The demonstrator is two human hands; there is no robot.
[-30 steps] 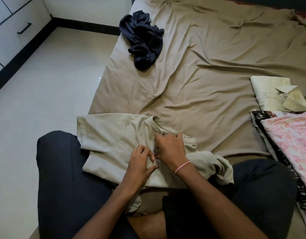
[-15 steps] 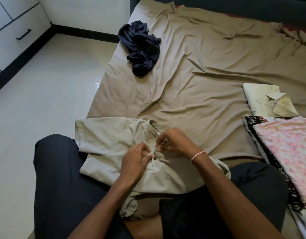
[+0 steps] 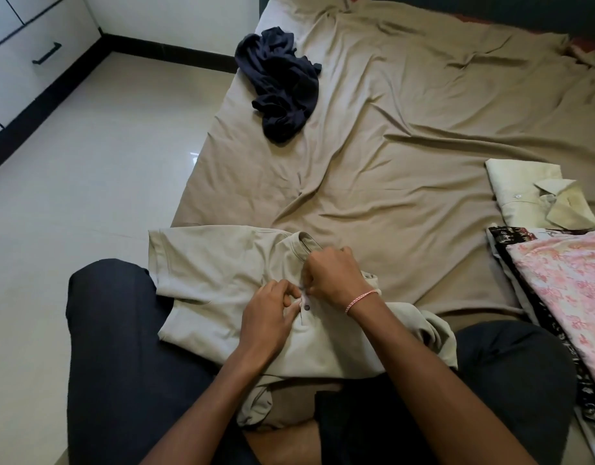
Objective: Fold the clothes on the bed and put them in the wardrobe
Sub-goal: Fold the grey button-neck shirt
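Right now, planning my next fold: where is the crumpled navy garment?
Head view, upper middle: the crumpled navy garment lies on the tan bedsheet near the bed's left edge, beyond the beige shirt.

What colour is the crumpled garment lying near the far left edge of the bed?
The crumpled garment is plain dark navy, seen best in the head view.

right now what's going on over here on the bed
A person sits at the edge of the bed with a beige shirt spread over their lap. The left hand and right hand both pinch its button placket just below the collar, apparently working a button. It is not yet folded. Further up the bed a navy garment lies crumpled. On the right, a pale yellow shirt lies folded beside a pink floral cloth.
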